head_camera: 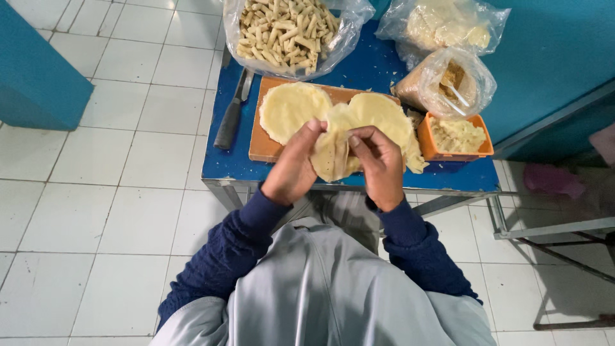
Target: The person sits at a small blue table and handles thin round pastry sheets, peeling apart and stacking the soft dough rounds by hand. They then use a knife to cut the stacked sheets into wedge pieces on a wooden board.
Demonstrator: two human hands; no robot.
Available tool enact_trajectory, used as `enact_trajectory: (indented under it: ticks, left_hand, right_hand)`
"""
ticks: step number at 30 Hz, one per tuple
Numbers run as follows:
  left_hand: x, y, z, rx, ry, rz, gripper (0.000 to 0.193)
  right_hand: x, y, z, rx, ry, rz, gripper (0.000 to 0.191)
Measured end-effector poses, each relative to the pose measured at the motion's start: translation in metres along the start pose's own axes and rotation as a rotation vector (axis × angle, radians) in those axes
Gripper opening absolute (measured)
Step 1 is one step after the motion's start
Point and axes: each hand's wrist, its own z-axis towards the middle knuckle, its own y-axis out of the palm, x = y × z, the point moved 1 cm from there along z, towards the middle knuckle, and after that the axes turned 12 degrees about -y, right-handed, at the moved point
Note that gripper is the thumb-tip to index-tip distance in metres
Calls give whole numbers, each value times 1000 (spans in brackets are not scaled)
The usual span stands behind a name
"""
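Both my hands hold one thin, pale yellow pastry sheet (334,154) in front of me, folded between my fingers. My left hand (293,166) grips its left edge and my right hand (379,163) pinches its right side. Behind them a wooden cutting board (261,146) on the small blue table (230,160) carries a round flat sheet (291,109) on the left and a stack of sheets (384,115) on the right.
A black-handled knife (232,115) lies left of the board. An orange tub of filling (456,136) stands at the right. Plastic bags hold rolled sticks (285,29), crumbs with a spoon (448,80) and pale pieces (442,25). White tiled floor and metal frame (551,230) surround.
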Motion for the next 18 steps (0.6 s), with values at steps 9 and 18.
enact_trajectory:
  ticks: [9, 18]
  left_hand:
    - [-3, 13, 4, 266, 343, 448, 15]
    - [-11, 22, -12, 439, 557, 943, 11]
  right_hand:
    - [9, -7, -8, -165, -196, 26, 29]
    - [35, 21, -17, 207, 333, 815, 42]
